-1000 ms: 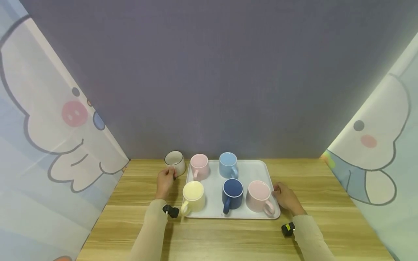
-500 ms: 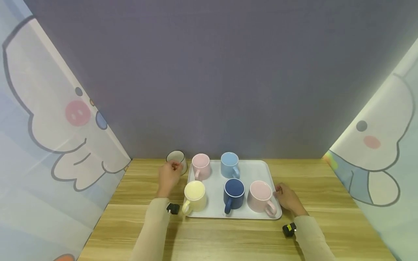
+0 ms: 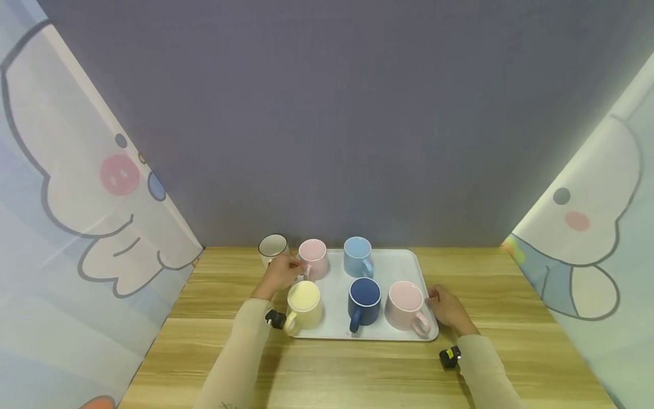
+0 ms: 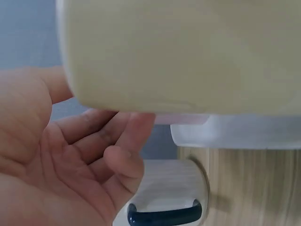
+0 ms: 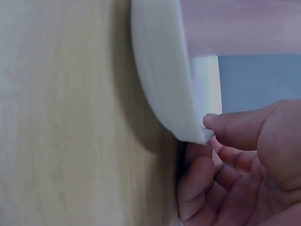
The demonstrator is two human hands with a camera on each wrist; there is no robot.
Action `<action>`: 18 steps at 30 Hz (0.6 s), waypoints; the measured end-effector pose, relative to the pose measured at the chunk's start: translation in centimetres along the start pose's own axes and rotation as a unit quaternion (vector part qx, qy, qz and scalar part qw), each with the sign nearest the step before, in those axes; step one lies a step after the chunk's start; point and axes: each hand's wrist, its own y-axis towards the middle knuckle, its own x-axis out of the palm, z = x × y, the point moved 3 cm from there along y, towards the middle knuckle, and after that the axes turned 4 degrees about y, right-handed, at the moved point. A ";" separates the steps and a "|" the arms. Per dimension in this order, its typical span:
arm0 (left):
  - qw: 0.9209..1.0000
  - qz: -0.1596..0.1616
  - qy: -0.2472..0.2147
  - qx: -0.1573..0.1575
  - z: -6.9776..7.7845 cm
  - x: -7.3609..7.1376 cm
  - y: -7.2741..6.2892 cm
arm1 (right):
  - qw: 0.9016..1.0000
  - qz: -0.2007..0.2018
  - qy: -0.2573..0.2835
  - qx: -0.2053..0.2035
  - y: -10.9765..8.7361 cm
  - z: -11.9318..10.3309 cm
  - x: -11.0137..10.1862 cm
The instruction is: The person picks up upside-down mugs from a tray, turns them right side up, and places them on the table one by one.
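My left hand reaches over the left end of the white tray, its fingertips beside the back pink mug near its handle. In the left wrist view the yellow mug covers part of the thumb and fingertips; the fingers are loosely bent and no held thing shows. Behind that hand stands a white mug with a dark rim and dark handle, on the table off the tray. My right hand pinches the tray's right rim, thumb above and fingers below.
Also on the tray are a light blue mug, a dark blue mug and a front pink mug near the right hand. A grey wall closes the table's back; printed cloths hang at both sides.
My left hand has left the white mug's handle, passed up in front of that mug and moved right to the back pink mug. My right hand stays at the tray's rim.
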 end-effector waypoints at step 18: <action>0.979 -0.163 -0.120 -0.010 -1.7 1.9 0.9 | 1.000 0.011 0.005 0.001 0.0 0.1 0.2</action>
